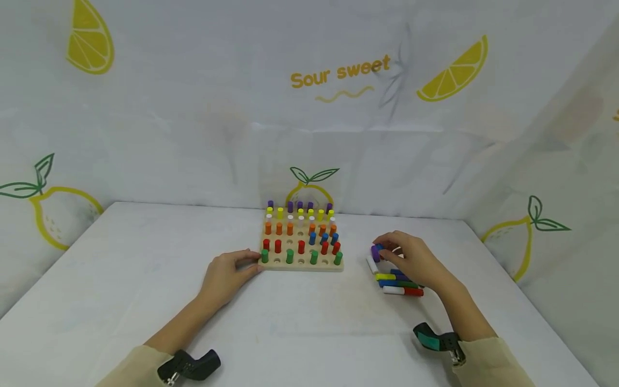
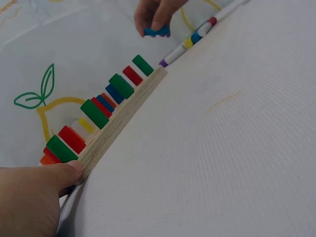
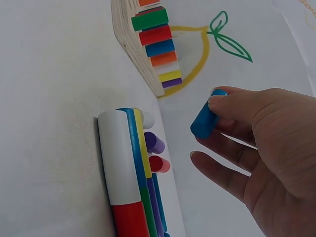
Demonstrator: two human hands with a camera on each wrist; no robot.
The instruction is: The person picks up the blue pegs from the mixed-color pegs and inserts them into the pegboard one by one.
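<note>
A wooden pegboard [image 1: 301,266] with rows of coloured pegs stands at the middle back of the table. The left hand [image 1: 226,277] holds its front left corner; in the left wrist view the thumb [image 2: 69,173] presses on the board's end [image 2: 94,160]. To the right of the board, the right hand [image 1: 413,259] pinches a blue peg [image 3: 208,114] between thumb and fingers, above the loose pegs. Those include a white peg [image 3: 118,158], a red one [image 3: 131,219] and a purple one [image 3: 155,142], lying in a group below the hand.
White cloth with lemon prints [image 1: 309,118] hangs behind the table and at its sides. The white table surface [image 1: 290,333] stretches in front of the board. Dark wrist devices [image 1: 188,365] are on both sleeves.
</note>
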